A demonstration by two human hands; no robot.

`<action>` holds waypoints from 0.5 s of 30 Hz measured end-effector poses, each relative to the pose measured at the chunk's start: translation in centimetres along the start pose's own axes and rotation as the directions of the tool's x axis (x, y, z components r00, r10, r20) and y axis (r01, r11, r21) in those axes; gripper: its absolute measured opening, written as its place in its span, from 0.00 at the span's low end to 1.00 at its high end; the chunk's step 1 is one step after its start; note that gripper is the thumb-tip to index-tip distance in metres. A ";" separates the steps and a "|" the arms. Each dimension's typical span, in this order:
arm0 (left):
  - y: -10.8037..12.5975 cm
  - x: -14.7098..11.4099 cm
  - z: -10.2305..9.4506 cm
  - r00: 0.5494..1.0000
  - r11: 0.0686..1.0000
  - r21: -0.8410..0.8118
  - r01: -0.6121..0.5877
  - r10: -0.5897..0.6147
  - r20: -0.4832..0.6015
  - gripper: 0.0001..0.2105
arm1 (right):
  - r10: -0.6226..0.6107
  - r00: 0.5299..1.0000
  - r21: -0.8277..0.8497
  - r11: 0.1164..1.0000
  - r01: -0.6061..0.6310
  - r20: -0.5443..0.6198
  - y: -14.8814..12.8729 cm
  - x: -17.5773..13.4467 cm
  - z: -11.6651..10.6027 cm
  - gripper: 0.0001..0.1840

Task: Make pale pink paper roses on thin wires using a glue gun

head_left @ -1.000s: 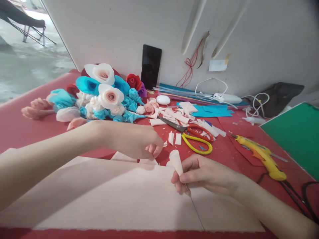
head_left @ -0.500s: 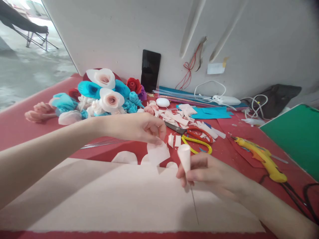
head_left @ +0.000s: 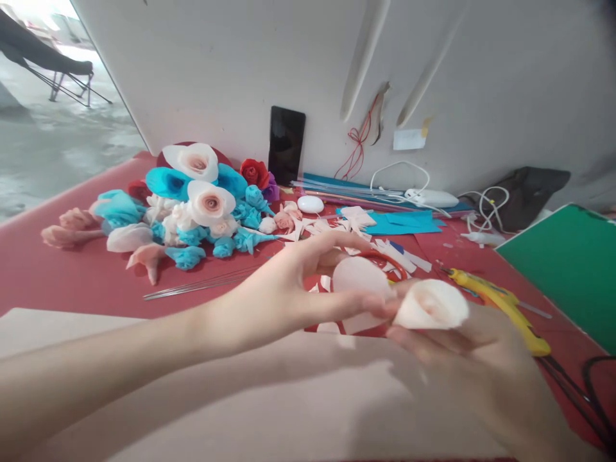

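My left hand (head_left: 289, 289) reaches in from the left, thumb and fingers around a pale pink paper petal (head_left: 360, 279). Its thumb tip comes close to my right hand (head_left: 486, 366), which is somewhat blurred. The right fingers are closed on a cream rolled paper flower (head_left: 440, 305), whose open end is tilted toward me. The flower's wire stem is hidden. Beneath both hands lies a large sheet of pale paper (head_left: 308, 391). Another cut petal (head_left: 328, 328) rests at its far edge. Behind my left hand, the scissors' red handle (head_left: 385, 258) partly shows.
Several paper flowers (head_left: 210, 203) are heaped at the left, with thin wires (head_left: 192, 289) in front. Paper scraps (head_left: 353, 218) and blue paper (head_left: 404, 221) lie farther back. A yellow glue gun (head_left: 500, 301) is at the right. A black phone (head_left: 287, 144) leans against the wall.
My left hand has moved right and nearer with the petal, meeting my right hand. The right hand has turned the paper flower's open end toward me. The view has shifted slightly.
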State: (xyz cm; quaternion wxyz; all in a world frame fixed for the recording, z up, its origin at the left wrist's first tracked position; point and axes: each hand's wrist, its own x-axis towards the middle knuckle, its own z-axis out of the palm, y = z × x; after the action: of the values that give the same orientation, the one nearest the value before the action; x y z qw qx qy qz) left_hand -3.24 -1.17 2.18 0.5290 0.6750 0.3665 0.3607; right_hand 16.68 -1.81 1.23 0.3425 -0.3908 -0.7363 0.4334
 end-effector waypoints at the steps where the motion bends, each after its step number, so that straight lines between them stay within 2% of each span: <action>1: 0.1 -0.1 0.3 1.000 0.999 -0.030 0.011 -0.011 0.005 0.16 | -0.054 0.998 -0.029 0.998 0.052 -0.040 0.0 -0.1 -0.1 0.05; 5: 0.2 -0.3 0.9 0.999 1.000 0.004 0.028 -0.028 -0.018 0.07 | -0.169 0.984 -0.122 0.979 0.161 -0.062 0.3 -0.4 -0.4 0.14; 8: 0.2 -0.7 1.0 0.989 0.997 0.057 0.054 -0.045 -0.143 0.11 | -0.156 0.986 -0.165 0.976 0.145 -0.055 0.5 -0.3 -0.2 0.11; 11: 0.2 -0.9 1.2 0.964 0.998 0.007 0.069 -0.065 -0.258 0.09 | -0.161 0.987 -0.173 0.972 0.157 -0.014 0.2 -0.2 0.2 0.04; 13: 0.4 -1.0 1.4 0.957 0.996 -0.053 0.067 -0.079 -0.279 0.08 | -0.217 0.976 -0.201 0.956 0.214 0.009 -0.1 -0.2 0.4 0.03; 15: 0.6 -1.3 1.8 0.961 0.988 -0.126 0.090 -0.119 -0.249 0.08 | -0.272 0.961 -0.257 0.927 0.273 0.040 -0.5 -0.3 0.5 0.05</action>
State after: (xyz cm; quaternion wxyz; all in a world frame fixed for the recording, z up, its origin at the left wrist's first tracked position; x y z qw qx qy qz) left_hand -2.23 -3.19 2.28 0.5333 0.5714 0.4456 0.4365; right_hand 16.27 -2.45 1.44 0.3437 -0.3256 -0.8345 0.2819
